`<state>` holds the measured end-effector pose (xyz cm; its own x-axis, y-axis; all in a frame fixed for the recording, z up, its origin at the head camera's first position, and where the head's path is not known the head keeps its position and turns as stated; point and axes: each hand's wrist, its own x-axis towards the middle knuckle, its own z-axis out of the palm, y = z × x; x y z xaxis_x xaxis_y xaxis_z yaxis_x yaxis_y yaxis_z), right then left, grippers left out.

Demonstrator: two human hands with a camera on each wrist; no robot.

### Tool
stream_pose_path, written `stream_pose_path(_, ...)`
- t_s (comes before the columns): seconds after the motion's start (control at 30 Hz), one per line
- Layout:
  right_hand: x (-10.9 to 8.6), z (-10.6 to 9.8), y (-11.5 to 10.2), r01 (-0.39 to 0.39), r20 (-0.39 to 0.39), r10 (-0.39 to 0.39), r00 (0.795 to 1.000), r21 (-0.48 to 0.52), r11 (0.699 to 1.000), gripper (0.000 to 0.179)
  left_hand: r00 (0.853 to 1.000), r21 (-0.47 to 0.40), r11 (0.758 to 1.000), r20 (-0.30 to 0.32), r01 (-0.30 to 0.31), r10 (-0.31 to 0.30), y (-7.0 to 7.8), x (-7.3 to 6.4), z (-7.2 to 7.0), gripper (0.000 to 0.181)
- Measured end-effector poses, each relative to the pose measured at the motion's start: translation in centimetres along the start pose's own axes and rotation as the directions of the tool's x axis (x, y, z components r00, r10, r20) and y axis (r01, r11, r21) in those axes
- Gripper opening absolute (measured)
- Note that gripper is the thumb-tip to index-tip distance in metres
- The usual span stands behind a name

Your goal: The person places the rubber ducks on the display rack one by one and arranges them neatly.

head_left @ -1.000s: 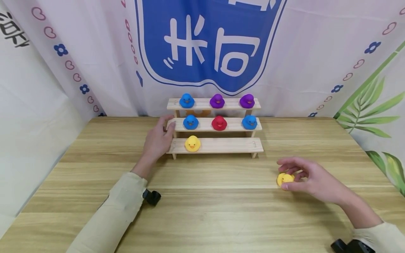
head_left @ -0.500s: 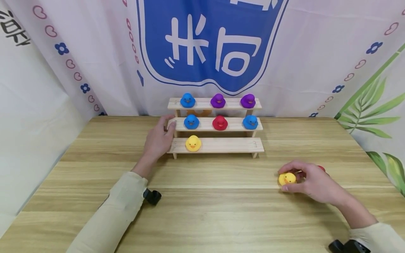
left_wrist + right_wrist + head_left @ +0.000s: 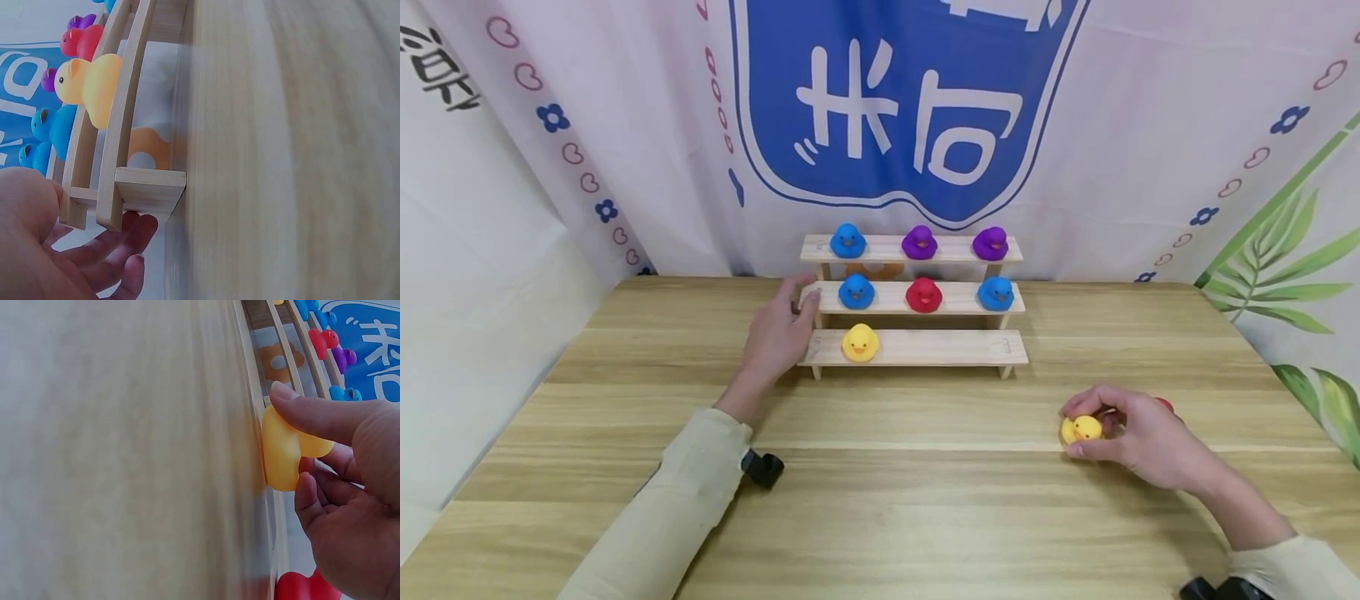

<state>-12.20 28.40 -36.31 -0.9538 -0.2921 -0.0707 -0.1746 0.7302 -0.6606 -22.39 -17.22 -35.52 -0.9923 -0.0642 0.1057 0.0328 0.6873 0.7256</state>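
Observation:
A three-tier wooden display stand (image 3: 940, 348) stands at the back middle of the table. At its left end my left hand (image 3: 777, 332) grips the middle tier, with the thumb at the board's edge and the fingers curled around the end in the left wrist view. To the right, my right hand (image 3: 1153, 440) pinches a yellow rubber duck (image 3: 1081, 429) between thumb and fingers, low over the table. Another yellow duck (image 3: 860, 342) sits toward the left of the lowest tier. Mostly hidden behind the right hand is a red duck (image 3: 305, 587).
On the top tier stand a blue duck (image 3: 847, 241) and two purple ducks (image 3: 919, 242). The middle tier bears a red duck (image 3: 923, 295) between two blue ducks (image 3: 856, 292). A printed curtain (image 3: 1142, 167) hangs directly behind the wooden table (image 3: 880, 500).
My right fingers have closed around the yellow duck, which has turned slightly and shifted a little right. The red duck behind that hand has come partly into view. My left hand keeps its place.

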Motion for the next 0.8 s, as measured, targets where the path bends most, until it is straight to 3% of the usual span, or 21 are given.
stream_pose_path(0.23, -0.2, 0.0, -0.4, 0.015, -0.026, -0.016, 1.0, -0.04, 0.999, 0.03, 1.0, -0.011, 1.0, 0.005, 0.008, -0.008, 0.0, 0.0, 0.1, 0.05)
stream_pose_path(0.47, -0.1, 0.0, -0.9, 0.073, -0.09, -0.082, 0.993, -0.106, 0.992, 0.026, 1.0, -0.01, 1.0, 0.009, 0.006, -0.006, 0.0, 0.0, 0.1, 0.051)
stream_pose_path(0.8, 0.9, 0.9, -2.3, 0.17, -0.219, -0.188, 0.957, -0.101, 0.98, 0.029, 1.0, 0.005, 1.0, -0.009, -0.007, 0.007, -0.2, 0.1, 0.2, 0.051)
